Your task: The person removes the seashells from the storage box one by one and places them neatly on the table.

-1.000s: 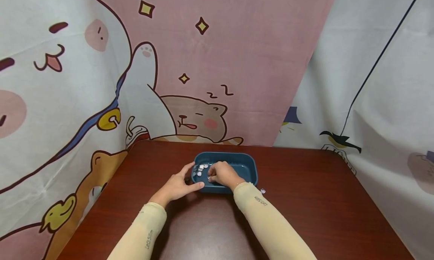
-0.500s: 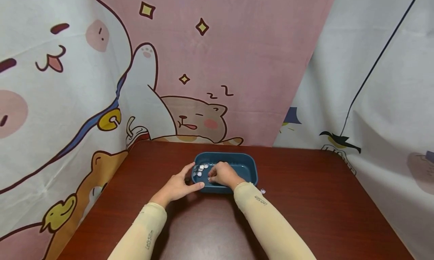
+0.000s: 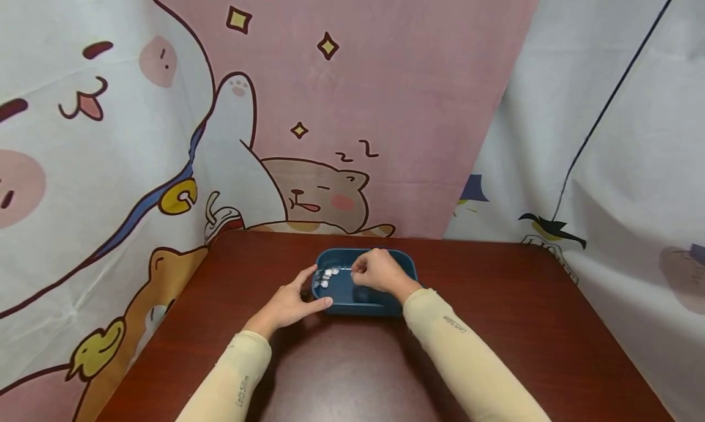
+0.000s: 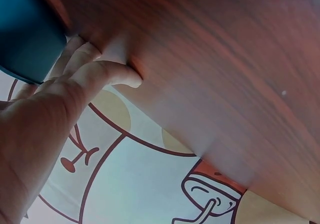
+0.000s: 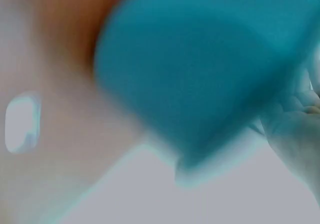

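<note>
A blue plastic tub [image 3: 358, 309] stands on the table. My left hand [image 3: 286, 303] rests at its left end, thumb at the front rim and fingers along the outer side; the left wrist view shows those fingers [image 4: 82, 58] loosely extended beside the wall. Several small white round pieces [image 3: 326, 275] lie in the tub's left part. Over the middle of the tub is my right hand [image 3: 380, 271], thumb and fingertips pinched together on a small white piece that the fingers now hide. Blur covers the tub [image 5: 200, 73] in the right wrist view.
Another small white piece [image 5: 22, 124] lies on the table outside the tub, hidden behind the right sleeve [image 3: 457, 342] in the head view. A cloth with cartoon animals [image 3: 330, 189] hangs along the far edge of the reddish-brown table [image 3: 523, 330].
My right hand has risen from the tub's floor and shifted right and away, leaving the spot at its fingertips bare. My left hand and the other white pieces stay put.
</note>
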### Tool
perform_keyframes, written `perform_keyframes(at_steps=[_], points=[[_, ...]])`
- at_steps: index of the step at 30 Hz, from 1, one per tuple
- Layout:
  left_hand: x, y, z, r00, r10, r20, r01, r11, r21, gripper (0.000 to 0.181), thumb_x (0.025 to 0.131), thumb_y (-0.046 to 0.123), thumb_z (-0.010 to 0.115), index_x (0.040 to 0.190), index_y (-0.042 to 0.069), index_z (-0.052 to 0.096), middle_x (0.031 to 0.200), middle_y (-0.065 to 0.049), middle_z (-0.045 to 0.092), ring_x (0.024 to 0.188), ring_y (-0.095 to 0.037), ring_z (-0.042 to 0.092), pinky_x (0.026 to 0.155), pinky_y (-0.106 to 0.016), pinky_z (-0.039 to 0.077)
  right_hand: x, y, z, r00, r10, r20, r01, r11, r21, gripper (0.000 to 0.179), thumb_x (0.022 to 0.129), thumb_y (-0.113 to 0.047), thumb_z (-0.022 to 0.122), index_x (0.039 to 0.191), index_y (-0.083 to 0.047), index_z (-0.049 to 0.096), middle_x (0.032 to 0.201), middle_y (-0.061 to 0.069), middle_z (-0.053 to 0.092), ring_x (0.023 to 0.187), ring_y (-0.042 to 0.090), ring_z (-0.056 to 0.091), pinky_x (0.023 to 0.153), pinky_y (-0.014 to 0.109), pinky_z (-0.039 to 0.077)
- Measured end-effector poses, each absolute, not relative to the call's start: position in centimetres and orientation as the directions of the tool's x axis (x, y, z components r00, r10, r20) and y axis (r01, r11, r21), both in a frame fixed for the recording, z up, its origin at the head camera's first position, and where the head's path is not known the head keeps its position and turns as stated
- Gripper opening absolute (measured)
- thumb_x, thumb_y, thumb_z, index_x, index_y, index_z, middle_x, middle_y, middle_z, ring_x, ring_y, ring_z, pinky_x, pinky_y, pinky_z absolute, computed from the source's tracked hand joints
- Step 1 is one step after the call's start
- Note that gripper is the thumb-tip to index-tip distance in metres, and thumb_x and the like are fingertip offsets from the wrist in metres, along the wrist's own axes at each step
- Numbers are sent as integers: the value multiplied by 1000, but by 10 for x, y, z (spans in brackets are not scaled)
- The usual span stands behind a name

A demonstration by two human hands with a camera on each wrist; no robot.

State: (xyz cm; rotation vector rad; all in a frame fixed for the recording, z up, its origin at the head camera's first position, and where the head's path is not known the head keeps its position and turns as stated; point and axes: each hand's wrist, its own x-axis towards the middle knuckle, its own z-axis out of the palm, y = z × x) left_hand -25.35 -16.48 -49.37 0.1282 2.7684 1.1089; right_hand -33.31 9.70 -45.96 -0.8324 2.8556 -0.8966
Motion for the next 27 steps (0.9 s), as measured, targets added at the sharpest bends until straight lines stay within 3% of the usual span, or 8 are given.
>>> perform_keyframes(at_steps=[6, 9, 12, 18, 27], points=[[-253, -165, -493, -985, 145, -91, 42, 719, 694, 104, 87, 69, 77, 170, 30, 28, 157, -17, 59, 144, -42, 57, 116, -67, 46, -339, 204, -437, -905, -390, 170, -416, 723, -552, 16, 93, -19, 78, 104, -8, 84, 94, 3, 81, 79, 11, 69, 72, 33, 58], [-254, -166, -494, -985, 146, -93, 40, 718, 695, 104, 87, 68, 77, 170, 29, 27, 158, -17, 58, 145, -41, 56, 116, -67, 46, -337, 255, -452, -931, -340, 134, -358, 777, -519, 14, 92, -16, 78, 100, -6, 83, 90, 3, 80, 75, 11, 65, 67, 29, 55], [-255, -166, -493, -984, 152, -93, 46, 722, 690, 105, 87, 69, 77, 170, 29, 27, 158, -17, 58, 144, -42, 56, 115, -68, 46, -329, 289, -478, -925, -370, 85, -362, 793, -490, 9, 91, -14, 78, 95, -7, 82, 86, 1, 78, 70, 8, 61, 62, 26, 52], [-257, -168, -494, -983, 151, -101, 40, 724, 689, 107, 86, 72, 76, 170, 31, 26, 158, -17, 58, 144, -42, 57, 115, -67, 47, -311, 299, -513, -890, -454, 32, -393, 733, -555, 5, 91, -16, 83, 95, -13, 82, 89, -6, 79, 71, 1, 59, 65, 22, 52], [-256, -166, -493, -983, 146, -114, 29, 731, 682, 105, 87, 70, 76, 170, 31, 26, 157, -19, 58, 144, -44, 56, 115, -69, 45, -310, 292, -518, -846, -533, 3, -420, 664, -618, 7, 90, -17, 86, 96, -16, 83, 86, -10, 76, 75, -1, 61, 69, 21, 53]])
